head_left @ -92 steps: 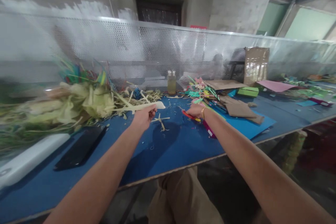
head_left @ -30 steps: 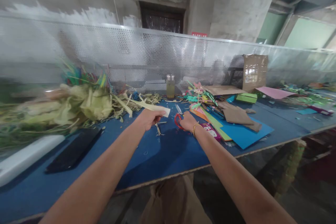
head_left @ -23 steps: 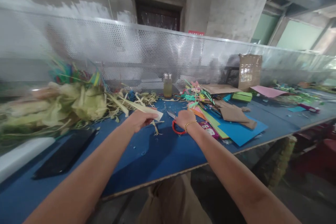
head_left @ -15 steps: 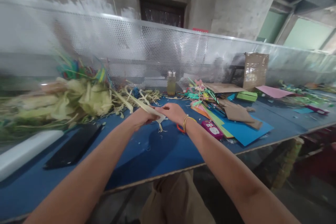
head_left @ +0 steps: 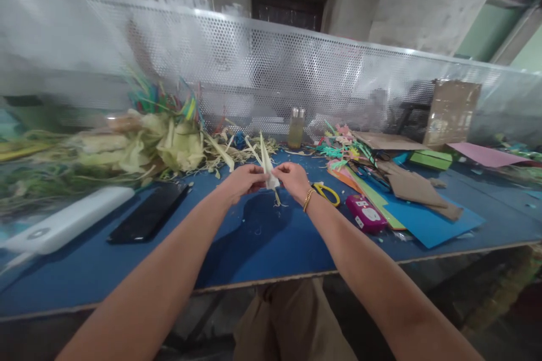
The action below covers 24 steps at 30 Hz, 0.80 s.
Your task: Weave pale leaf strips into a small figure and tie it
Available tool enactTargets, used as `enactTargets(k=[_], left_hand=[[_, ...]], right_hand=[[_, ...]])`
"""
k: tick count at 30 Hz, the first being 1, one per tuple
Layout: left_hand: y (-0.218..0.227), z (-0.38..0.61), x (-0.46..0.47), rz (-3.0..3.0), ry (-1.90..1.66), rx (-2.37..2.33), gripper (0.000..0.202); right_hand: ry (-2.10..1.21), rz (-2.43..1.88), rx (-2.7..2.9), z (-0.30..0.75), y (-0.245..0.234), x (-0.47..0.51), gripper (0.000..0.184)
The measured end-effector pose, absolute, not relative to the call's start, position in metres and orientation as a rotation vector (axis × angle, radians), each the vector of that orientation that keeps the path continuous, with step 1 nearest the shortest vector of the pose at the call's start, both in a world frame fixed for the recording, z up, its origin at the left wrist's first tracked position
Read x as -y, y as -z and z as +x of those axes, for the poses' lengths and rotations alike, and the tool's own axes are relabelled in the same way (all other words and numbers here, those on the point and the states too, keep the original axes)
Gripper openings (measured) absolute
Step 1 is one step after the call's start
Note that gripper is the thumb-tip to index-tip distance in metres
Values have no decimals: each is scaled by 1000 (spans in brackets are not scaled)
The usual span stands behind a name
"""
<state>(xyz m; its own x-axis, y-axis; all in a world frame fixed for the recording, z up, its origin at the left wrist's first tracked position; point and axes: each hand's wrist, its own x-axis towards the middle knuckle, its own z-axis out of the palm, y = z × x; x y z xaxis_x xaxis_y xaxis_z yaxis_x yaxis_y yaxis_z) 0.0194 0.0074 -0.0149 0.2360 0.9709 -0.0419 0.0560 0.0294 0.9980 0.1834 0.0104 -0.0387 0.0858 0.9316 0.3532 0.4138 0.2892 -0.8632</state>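
Note:
Both hands pinch a pale yellow-green corn husk strip (head_left: 265,155), which stands upright with its pointed end up. My left hand (head_left: 245,181) is closed on its left side. My right hand (head_left: 293,179) grips the lower right of it, fingertips close to the left ones. A whitish piece (head_left: 272,182) shows between the fingers at the husk's lower end, and thin fibres hang below; whether it is separate I cannot tell. Yellow-handled scissors (head_left: 328,194) lie just right of my right wrist, their blades hidden.
Left are a heap of pale husks (head_left: 180,144), a black phone (head_left: 148,214) and a white device (head_left: 76,220). A liquid-filled bottle (head_left: 296,128) stands behind my hands. At right lie a purple box (head_left: 366,214), blue paper (head_left: 440,225) and cardboard (head_left: 417,189). A perforated metal screen (head_left: 292,67) borders the back.
The husk has swung from slanting left to nearly upright. My hands have turned so both now pinch it from the sides. The camera view has shifted left, and the yellow scissor handles show more.

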Motion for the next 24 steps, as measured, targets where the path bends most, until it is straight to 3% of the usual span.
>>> enactTargets(k=[9,17,24], left_hand=[[16,23,-6,1420,-1057,-1162,13],[17,25,-9,1360,-1229,-1149,33],[11,22,-1,1573,-1051,-1013,6]], right_hand=[[-509,-1304,1595,180,36,-6,23],[-403,-1326,1579,178,32,-3,19],[-546,-1221,1592,179,31,-2,14]])
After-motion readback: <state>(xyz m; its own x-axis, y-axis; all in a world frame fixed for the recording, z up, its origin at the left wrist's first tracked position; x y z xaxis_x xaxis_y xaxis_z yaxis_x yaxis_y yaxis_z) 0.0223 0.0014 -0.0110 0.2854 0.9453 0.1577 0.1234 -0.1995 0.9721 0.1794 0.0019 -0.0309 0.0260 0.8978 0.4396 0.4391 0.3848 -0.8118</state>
